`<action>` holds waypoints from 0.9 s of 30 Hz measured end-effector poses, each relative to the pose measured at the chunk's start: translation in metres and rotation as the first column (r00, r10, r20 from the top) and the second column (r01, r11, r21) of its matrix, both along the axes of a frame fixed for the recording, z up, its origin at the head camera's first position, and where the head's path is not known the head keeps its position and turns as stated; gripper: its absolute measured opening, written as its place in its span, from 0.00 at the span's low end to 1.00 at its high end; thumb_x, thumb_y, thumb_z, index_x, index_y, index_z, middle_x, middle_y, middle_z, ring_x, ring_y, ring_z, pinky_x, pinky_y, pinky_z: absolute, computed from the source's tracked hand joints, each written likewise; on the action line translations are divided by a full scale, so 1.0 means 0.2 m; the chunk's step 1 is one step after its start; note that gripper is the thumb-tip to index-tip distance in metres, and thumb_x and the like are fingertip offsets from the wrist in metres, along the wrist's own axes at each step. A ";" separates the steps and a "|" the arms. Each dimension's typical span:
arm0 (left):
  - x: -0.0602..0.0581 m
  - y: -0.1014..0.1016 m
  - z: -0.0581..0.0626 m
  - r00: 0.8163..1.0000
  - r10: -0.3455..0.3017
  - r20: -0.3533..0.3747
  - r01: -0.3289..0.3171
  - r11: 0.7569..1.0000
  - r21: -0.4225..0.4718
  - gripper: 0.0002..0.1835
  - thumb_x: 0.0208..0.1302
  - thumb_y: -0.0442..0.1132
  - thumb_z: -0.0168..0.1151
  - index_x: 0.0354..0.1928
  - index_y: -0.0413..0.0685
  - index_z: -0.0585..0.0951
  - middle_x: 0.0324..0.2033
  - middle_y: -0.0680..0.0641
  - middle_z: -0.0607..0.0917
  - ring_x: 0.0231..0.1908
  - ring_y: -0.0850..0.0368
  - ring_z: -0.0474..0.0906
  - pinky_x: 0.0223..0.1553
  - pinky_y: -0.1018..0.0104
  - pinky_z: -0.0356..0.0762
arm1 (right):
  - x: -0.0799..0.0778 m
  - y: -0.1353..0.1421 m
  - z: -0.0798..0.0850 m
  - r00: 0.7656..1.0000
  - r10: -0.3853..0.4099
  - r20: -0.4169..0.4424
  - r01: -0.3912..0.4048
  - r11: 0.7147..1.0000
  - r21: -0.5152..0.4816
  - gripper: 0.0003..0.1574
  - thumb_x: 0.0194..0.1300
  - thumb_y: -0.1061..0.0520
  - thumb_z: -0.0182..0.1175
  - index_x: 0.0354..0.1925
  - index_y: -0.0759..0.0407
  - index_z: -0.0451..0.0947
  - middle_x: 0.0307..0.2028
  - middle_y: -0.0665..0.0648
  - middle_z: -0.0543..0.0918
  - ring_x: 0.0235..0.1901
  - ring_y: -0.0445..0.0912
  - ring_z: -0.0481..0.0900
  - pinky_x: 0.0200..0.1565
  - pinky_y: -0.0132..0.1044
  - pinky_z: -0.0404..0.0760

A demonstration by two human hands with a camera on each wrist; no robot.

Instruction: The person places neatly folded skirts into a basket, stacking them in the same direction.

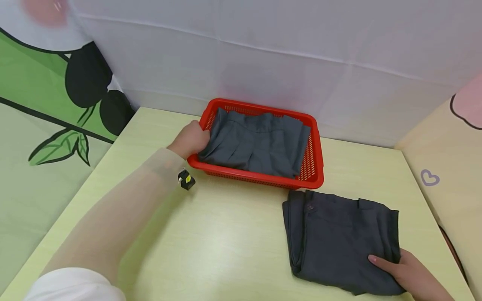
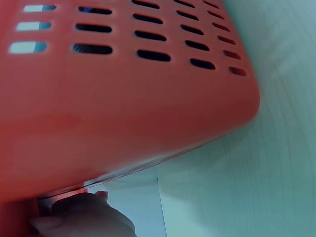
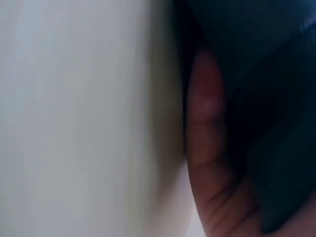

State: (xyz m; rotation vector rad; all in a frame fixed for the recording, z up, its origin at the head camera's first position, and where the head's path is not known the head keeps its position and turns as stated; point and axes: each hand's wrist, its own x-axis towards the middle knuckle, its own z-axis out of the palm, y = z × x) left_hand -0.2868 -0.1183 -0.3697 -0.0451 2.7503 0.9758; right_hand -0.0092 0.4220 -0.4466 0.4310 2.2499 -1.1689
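Observation:
A red plastic basket point(image 1: 316, 167) with slotted walls stands at the back of the table, and folded grey trousers point(image 1: 260, 142) lie inside it. My left hand point(image 1: 192, 140) grips the basket's left rim; in the left wrist view the basket wall point(image 2: 123, 98) fills much of the picture above the fingers. At the front right, my right hand point(image 1: 408, 271) holds the right edge of a second folded dark grey pair of trousers point(image 1: 346, 242), thumb on top. The right wrist view shows fingers point(image 3: 205, 133) under the dark cloth point(image 3: 276, 98).
The pale wooden table point(image 1: 196, 242) meets a light cloth wall point(image 1: 263, 54) behind the basket. A printed green panel point(image 1: 37, 83) borders it on the left, a cream one point(image 1: 452, 175) on the right. A small black device point(image 1: 186, 179) sits by the left wrist.

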 end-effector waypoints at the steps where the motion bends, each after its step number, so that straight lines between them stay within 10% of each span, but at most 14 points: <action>1: 0.00 0.00 0.00 1.000 -0.001 -0.003 0.001 1.000 -0.001 0.18 0.77 0.42 0.42 0.53 0.32 0.69 0.38 0.38 0.75 0.33 0.48 0.76 0.31 0.64 0.79 | 0.00 -0.01 0.00 1.000 0.005 0.000 -0.005 1.000 -0.005 0.49 0.76 0.43 0.57 0.72 0.81 0.53 0.61 0.67 0.79 0.49 0.43 0.84 0.48 0.37 0.83; 27: -0.01 -0.01 -0.03 1.000 0.000 -0.021 0.001 1.000 0.020 0.16 0.76 0.42 0.43 0.51 0.33 0.70 0.37 0.39 0.75 0.31 0.49 0.76 0.29 0.65 0.78 | -0.09 -0.61 -0.05 0.999 0.025 -0.032 -0.032 0.967 -0.252 0.46 0.71 0.43 0.64 0.71 0.72 0.62 0.58 0.60 0.82 0.51 0.49 0.85 0.53 0.40 0.83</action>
